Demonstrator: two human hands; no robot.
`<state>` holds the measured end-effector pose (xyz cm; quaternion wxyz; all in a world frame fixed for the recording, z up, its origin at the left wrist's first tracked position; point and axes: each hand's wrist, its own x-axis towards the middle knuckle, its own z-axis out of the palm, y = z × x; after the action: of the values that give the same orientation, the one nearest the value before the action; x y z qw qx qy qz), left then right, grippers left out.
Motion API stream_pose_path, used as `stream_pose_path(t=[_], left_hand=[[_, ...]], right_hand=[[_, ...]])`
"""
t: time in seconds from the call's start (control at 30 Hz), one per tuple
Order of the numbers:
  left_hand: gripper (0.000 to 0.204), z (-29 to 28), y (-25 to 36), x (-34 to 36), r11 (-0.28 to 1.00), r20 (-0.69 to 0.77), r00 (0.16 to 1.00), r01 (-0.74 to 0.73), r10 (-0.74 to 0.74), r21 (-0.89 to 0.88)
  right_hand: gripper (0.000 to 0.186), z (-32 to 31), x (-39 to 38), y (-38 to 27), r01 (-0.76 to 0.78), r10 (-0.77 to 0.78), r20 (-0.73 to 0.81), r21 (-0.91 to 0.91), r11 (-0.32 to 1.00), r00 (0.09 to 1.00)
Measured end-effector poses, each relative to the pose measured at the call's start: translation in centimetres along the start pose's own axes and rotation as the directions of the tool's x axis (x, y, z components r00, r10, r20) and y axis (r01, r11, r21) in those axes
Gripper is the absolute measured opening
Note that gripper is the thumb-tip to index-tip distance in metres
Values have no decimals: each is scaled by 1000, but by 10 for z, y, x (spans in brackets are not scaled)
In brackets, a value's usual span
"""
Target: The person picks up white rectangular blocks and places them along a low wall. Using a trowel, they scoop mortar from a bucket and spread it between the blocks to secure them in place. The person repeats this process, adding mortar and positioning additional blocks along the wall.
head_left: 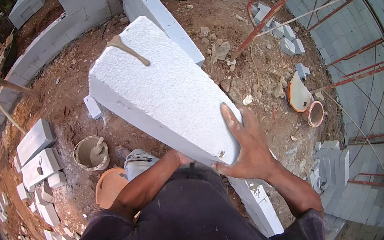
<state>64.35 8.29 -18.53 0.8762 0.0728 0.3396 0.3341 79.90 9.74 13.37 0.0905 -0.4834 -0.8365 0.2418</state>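
A large white aerated concrete block (167, 85) is held slantwise in front of my body, its long end pointing away to the left. A streak of grey-brown mortar (128, 49) lies across its top near the far end. My right hand (250, 140) clasps the near right end, fingers spread over the top and thumb at the lower corner. Below the near edge, my left hand (182, 157) reaches under the block and bears it; its fingers are hidden. Behind and beneath runs a low white block wall (166, 22), which shows again at my right side.
At the lower left stand a mortar bucket (92, 153) with a tool in it and an orange tub (112, 187). Loose blocks (43, 166) lie further left. Red scaffold poles (265, 23) rise at the right, near an orange-rimmed basin (298, 93) and a small bucket (315, 113).
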Motion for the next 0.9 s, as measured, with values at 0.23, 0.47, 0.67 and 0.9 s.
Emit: stream_pose_path(t=[0.23,0.47,0.67,0.9], left_hand=[[71,48,-5,45,806,19,974,-196,224,558],[56,-260,-129,-165,966,-893,411,-243,184,88],[31,-325,-286,-373,991,-967,-252,-111,42,72],[27,-241,-345,-350,960,-942,284,-259,180,105]], right_hand=[[124,-59,-78,109,-255,240,-133,-112,960,962],[127,-15,-122,238,-437,429,-97,-306,846,898],[130,53,-127,314,-493,531,68,-287,822,845],[133,134,-83,330,-460,533,220,-310,832,817]])
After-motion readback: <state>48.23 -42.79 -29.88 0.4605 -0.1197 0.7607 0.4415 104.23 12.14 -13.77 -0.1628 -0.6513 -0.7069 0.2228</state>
